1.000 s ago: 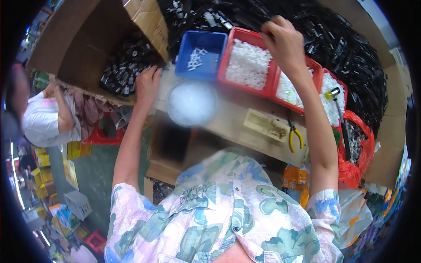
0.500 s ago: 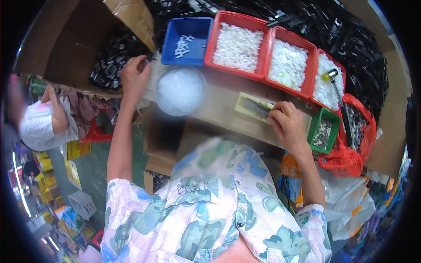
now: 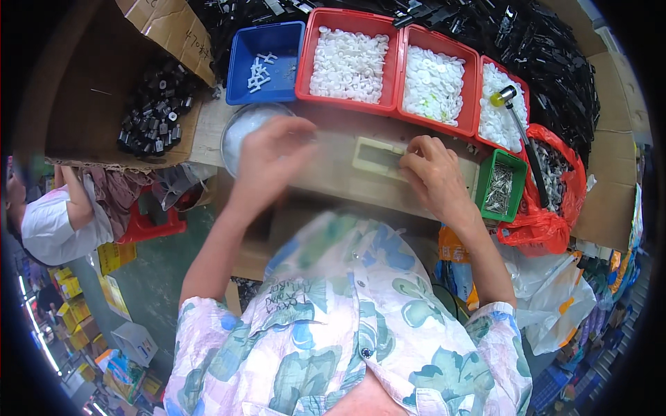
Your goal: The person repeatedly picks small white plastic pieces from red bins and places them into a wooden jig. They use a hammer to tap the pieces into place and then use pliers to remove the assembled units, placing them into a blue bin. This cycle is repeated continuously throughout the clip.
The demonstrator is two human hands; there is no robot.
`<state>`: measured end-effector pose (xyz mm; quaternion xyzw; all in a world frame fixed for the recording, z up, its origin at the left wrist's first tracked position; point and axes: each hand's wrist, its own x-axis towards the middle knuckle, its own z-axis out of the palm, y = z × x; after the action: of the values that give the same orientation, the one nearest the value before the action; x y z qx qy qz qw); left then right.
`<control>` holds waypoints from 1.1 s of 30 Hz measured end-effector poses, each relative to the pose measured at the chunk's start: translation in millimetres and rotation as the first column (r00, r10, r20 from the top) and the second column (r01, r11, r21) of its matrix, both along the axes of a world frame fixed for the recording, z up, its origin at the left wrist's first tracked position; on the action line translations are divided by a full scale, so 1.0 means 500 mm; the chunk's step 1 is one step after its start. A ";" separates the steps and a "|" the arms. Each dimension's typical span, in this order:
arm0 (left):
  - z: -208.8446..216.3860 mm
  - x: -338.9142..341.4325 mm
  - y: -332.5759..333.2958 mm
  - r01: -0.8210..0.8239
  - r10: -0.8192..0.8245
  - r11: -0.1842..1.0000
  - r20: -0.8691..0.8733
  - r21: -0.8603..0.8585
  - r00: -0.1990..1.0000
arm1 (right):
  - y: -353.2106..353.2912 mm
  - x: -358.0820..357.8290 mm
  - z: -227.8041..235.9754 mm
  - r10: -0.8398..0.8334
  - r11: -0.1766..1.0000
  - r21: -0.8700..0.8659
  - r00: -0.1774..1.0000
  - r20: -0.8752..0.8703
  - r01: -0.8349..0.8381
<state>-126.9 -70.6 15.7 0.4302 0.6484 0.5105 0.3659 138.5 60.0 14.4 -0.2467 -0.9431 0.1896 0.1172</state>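
Note:
My left hand (image 3: 276, 156), smeared by motion, is over the right side of a round bowl (image 3: 239, 132) of whitish contents. Whether it holds anything is hidden by the blur. My right hand (image 3: 436, 173) has its fingers pinched together at the right end of a cream rectangular block (image 3: 361, 164) with a long recess, lying on the bench. What those fingertips grip, if anything, is hidden. Beyond the bowl stands a blue bin (image 3: 239, 73) with a few white branched pieces (image 3: 259, 73). Right of my right hand is a green bin (image 3: 515, 182) of small metal pins.
Red bins (image 3: 401, 76) of small white parts line the back. A hammer (image 3: 527, 142) leans across the rightmost one, near a red plastic bag (image 3: 548, 232). Black strips (image 3: 513, 48) are heaped behind. At left, a carton (image 3: 76, 118) holds black parts (image 3: 156, 114); a co-worker (image 3: 59, 218) sits beyond.
My left hand has moved right from the carton's edge to over the bowl. The dark thing seen in the cream block's recess no longer shows there. My right hand stays at the block's right end.

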 end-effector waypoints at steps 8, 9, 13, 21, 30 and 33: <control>-0.033 0.129 0.073 -0.024 0.045 0.996 0.247 -0.089 0.968 | -0.029 -0.005 0.000 -0.124 0.991 0.027 0.967 -0.224 0.134; -0.031 0.138 0.073 -0.029 0.065 0.992 0.302 -0.121 0.951 | -0.033 -0.015 0.000 -0.119 0.989 0.052 0.958 -0.263 0.137; -0.036 0.167 0.069 -0.082 0.098 0.995 0.432 -0.055 0.897 | -0.037 -0.052 -0.008 -0.087 0.987 0.093 0.930 -0.356 0.128; -0.062 0.152 0.072 -0.121 0.163 0.985 0.424 -0.125 0.891 | -0.021 -0.072 -0.051 -0.138 0.989 -0.096 0.914 -0.382 0.109; -0.108 0.143 0.079 -0.004 0.051 0.990 0.325 -0.142 0.944 | -0.010 -0.066 -0.070 -0.157 0.979 -0.172 0.948 -0.277 0.112; -0.112 0.145 0.078 -0.006 0.041 0.994 0.312 -0.111 0.949 | -0.010 -0.064 -0.069 -0.146 0.981 -0.162 0.953 -0.267 0.105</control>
<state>-54.5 -31.3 -40.1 0.3151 0.6139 0.5408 0.4811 106.7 55.1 -20.2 -0.2853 -0.8833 0.2829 0.2417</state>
